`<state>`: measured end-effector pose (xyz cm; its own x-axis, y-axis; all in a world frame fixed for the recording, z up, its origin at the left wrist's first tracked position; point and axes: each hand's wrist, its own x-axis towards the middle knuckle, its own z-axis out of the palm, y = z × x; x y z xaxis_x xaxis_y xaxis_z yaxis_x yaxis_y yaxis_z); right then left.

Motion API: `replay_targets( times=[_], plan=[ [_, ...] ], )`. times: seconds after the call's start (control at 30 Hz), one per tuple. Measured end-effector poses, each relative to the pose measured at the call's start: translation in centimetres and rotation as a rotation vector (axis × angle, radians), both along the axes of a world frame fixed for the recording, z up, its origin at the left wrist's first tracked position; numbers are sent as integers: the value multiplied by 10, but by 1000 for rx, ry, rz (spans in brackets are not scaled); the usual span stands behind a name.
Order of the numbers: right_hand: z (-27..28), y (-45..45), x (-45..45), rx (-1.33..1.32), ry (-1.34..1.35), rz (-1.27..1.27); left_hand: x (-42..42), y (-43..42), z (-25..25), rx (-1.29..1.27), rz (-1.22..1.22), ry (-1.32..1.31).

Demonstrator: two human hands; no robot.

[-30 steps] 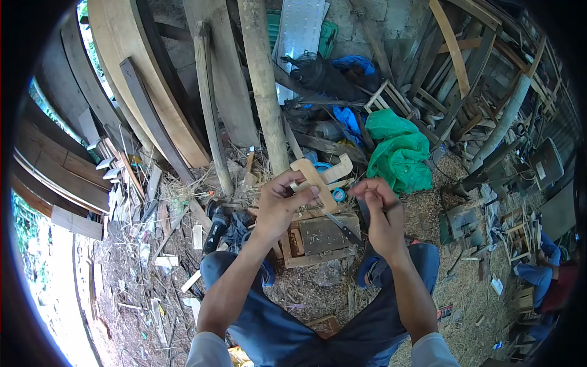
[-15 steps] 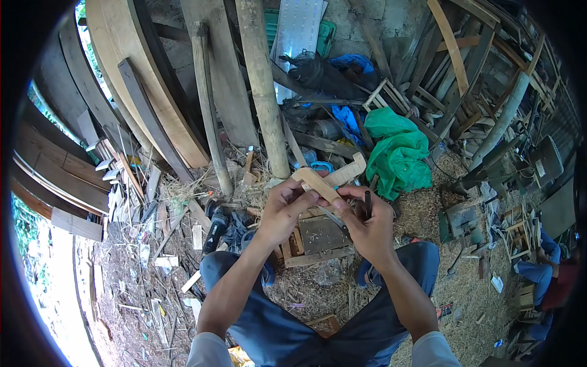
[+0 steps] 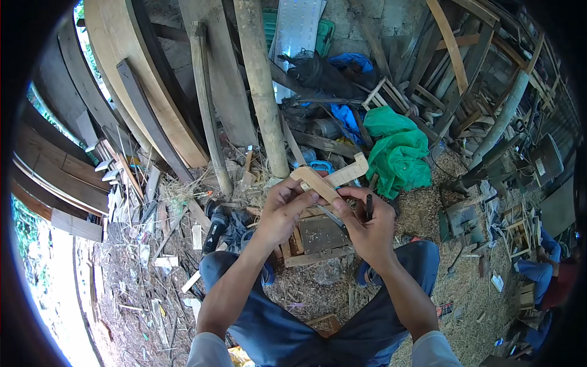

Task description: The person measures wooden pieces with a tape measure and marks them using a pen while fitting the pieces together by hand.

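My left hand (image 3: pixel 286 211) is closed on a pale, flat wooden piece (image 3: pixel 315 183) with a rounded end, thumb on its near side. My right hand (image 3: pixel 367 220) pinches the other end of that piece. A dark pen-like stick (image 3: pixel 369 206) stands up between the right fingers. Behind the held piece crosses a second pale wooden piece (image 3: pixel 347 174), with a hooked end and faint marks on it; whether the two are joined, I cannot tell. Below the hands, a low wooden block or bench (image 3: pixel 321 238) with a dark top stands between my knees.
A wooden post (image 3: pixel 262 85) rises ahead, with long boards (image 3: pixel 140 79) leaning at left. A green plastic sheet (image 3: pixel 397 150) lies to the right of the hands. A black power tool (image 3: pixel 216 226) lies by my left knee. Another person (image 3: pixel 553 275) sits at far right.
Both hands keep their hold on the wooden piece. The hooked piece and the dark stick have shifted very slightly; little else differs.
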<state>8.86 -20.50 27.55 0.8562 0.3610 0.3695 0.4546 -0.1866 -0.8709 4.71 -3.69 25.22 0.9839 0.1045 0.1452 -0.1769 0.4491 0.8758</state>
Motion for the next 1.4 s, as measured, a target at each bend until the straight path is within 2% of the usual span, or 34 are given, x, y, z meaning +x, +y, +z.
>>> replay_targets(
  times=[0.43, 0.7, 0.97, 1.4],
  plan=[
    [0, -3, 1, -14, 9, 10, 2, -1, -5, -27, -14, -19],
    [-2, -3, 2, 1, -58, 28, 2, 3, -7, 71, -10, 32],
    [-4, -1, 1, 52, -49, 13, 1, -1, -2, 40, 4, 19],
    [2, -2, 0, -14, -62, 4, 2, 0, -6, 7, 8, 24]
  ],
)
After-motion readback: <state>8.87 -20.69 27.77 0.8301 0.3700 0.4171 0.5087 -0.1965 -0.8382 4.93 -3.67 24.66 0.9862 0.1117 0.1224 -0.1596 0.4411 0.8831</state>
